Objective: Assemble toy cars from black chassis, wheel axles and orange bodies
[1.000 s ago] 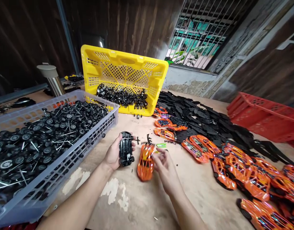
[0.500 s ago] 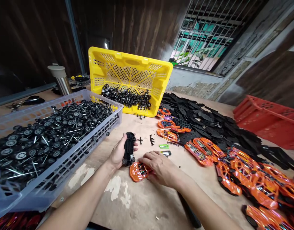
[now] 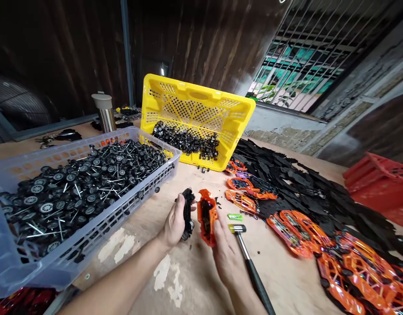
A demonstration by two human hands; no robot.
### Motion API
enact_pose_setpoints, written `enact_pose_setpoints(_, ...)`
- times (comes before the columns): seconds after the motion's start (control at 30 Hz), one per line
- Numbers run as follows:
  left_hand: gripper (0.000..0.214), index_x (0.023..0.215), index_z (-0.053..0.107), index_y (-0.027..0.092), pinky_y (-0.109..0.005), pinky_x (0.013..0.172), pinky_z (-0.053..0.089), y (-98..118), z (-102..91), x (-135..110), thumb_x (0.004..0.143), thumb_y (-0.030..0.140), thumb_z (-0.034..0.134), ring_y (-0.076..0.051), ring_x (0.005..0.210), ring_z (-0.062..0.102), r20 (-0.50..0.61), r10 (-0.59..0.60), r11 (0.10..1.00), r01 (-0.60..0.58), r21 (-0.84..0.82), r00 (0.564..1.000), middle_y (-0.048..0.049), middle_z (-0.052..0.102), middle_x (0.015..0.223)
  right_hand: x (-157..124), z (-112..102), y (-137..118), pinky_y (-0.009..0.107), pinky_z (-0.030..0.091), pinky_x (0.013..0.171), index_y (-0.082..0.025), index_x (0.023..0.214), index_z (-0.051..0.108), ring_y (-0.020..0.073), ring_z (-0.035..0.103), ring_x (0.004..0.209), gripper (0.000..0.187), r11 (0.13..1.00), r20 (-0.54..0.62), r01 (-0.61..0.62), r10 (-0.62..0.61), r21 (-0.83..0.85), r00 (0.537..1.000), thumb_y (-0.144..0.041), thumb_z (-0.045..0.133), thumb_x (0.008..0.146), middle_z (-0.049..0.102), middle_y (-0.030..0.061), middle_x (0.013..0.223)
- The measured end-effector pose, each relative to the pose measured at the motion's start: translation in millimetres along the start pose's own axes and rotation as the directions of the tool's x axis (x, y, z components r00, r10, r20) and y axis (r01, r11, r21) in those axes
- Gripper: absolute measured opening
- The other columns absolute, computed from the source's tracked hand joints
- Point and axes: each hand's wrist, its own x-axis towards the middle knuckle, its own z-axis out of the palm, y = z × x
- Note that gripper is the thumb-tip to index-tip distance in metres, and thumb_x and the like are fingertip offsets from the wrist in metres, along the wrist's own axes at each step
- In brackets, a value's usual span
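Note:
In my left hand [image 3: 175, 222] is a black toy car chassis [image 3: 187, 212] with wheels, gripped along its side and tilted on edge. My right hand [image 3: 225, 249] holds an orange toy car body shell [image 3: 206, 216], its hollow inside turned toward the chassis. A narrow gap separates the two parts above the wooden table. Just right of my right hand lies a hammer [image 3: 252, 264] with a black handle. A small green piece [image 3: 235, 217] rests beyond the hammer head. Small black pieces behind the shell are partly hidden.
A clear plastic basket [image 3: 106, 223] of wheels on axles stands at left. Behind it, a tilted yellow crate [image 3: 201, 98] holds more wheels. Orange car shells [image 3: 295, 232] and black flat parts [image 3: 286, 175] cover the right side, with a red crate [image 3: 378, 183] beyond.
My right hand has picked the orange shell up off the table and turned it on edge beside the chassis. The chassis has rotated in my left hand. The hammer is now uncovered.

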Motion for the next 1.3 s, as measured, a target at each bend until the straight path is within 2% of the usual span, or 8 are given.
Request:
enact_pose_setpoints(0.07,0.048,0.121,0.065,0.020,-0.033,0.114,0.032,2,2.8,-3,0.092,0.054,0.047,-0.023,0.134,0.045,0.012,0.066,0.997,-0.067,0.040,0.998,-0.0075,0.062,0.131,-4,16,2,0.043,0.033,0.114,-0.026,0.143,0.044,0.0219,0.035,0.140,0.054,1.000,0.046,-0.029,0.029,-0.002,0.999,-0.052,0.038,0.096,0.047,0.0051,0.146)
enact_pose_setpoints(0.13,0.048,0.125,0.062,0.019,-0.030,0.120,0.021,4,5.7,-6,0.095,0.051,0.043,-0.020,0.141,0.034,0.035,0.118,0.988,-0.121,0.094,0.992,-0.0063,0.054,0.141,-8,24,5,0.043,0.032,0.115,-0.026,0.145,0.040,0.0213,0.032,0.142,0.054,1.000,0.087,-0.025,0.025,0.004,0.996,-0.050,0.038,0.097,0.042,0.0053,0.150)
enact_pose_setpoints(0.27,0.054,0.137,0.051,0.017,-0.033,0.120,0.020,2,8.1,-11,0.097,0.050,0.037,-0.021,0.143,0.030,0.082,0.201,0.961,-0.213,0.176,0.976,-0.0088,0.045,0.148,-14,26,12,0.043,0.027,0.117,-0.027,0.146,0.037,0.0208,0.031,0.142,0.052,1.000,0.112,-0.017,0.018,-0.005,0.994,-0.046,0.039,0.098,0.036,0.0049,0.154)
enact_pose_setpoints(0.4,0.049,0.133,0.054,0.019,-0.035,0.122,0.013,-3,7.4,-13,0.095,0.048,0.043,-0.023,0.146,0.022,0.064,0.219,0.960,-0.227,0.163,0.974,-0.0078,0.043,0.149,-18,25,16,0.045,0.025,0.118,-0.026,0.146,0.039,0.0220,0.031,0.142,0.053,0.999,0.099,-0.042,0.043,-0.010,0.994,-0.047,0.039,0.098,0.037,0.0049,0.153)
enact_pose_setpoints(0.77,0.050,0.129,0.058,0.018,-0.034,0.120,0.021,-5,8.0,-14,0.095,0.049,0.042,-0.024,0.138,0.037,0.077,0.222,0.969,-0.228,0.094,0.972,-0.0111,0.049,0.141,-19,25,20,0.045,0.028,0.117,-0.025,0.147,0.038,0.0232,0.034,0.141,0.057,0.994,0.066,-0.078,0.083,-0.073,0.994,-0.051,0.036,0.097,0.042,0.0060,0.150)
enact_pose_setpoints(0.93,0.056,0.135,0.052,0.018,-0.034,0.118,0.026,-5,7.6,-16,0.096,0.053,0.033,-0.023,0.137,0.039,0.127,0.246,0.951,-0.265,0.158,0.961,-0.0119,0.047,0.142,-20,27,23,0.049,0.025,0.117,-0.025,0.147,0.036,0.0251,0.035,0.140,0.053,0.995,0.099,0.001,0.009,-0.102,0.995,-0.046,0.038,0.098,0.039,0.0082,0.151)
enact_pose_setpoints(1.17,0.053,0.132,0.055,0.018,-0.032,0.116,0.029,-5,5.5,-15,0.096,0.052,0.037,-0.023,0.133,0.043,0.101,0.269,0.952,-0.281,0.123,0.958,-0.0115,0.052,0.137,-22,27,20,0.047,0.042,0.105,-0.031,0.149,0.030,0.0252,0.047,0.129,0.053,0.967,0.140,0.131,-0.102,-0.219,0.985,-0.040,0.038,0.098,0.046,0.0089,0.143)
enact_pose_setpoints(1.3,0.051,0.129,0.059,0.019,-0.032,0.116,0.027,-4,4.0,-13,0.096,0.051,0.038,-0.022,0.134,0.044,0.087,0.239,0.962,-0.248,0.112,0.967,-0.0101,0.055,0.137,-22,22,27,0.047,0.035,0.111,-0.030,0.148,0.034,0.0255,0.038,0.137,0.052,0.969,0.139,0.117,-0.088,-0.219,0.986,-0.041,0.040,0.097,0.047,0.0069,0.144)
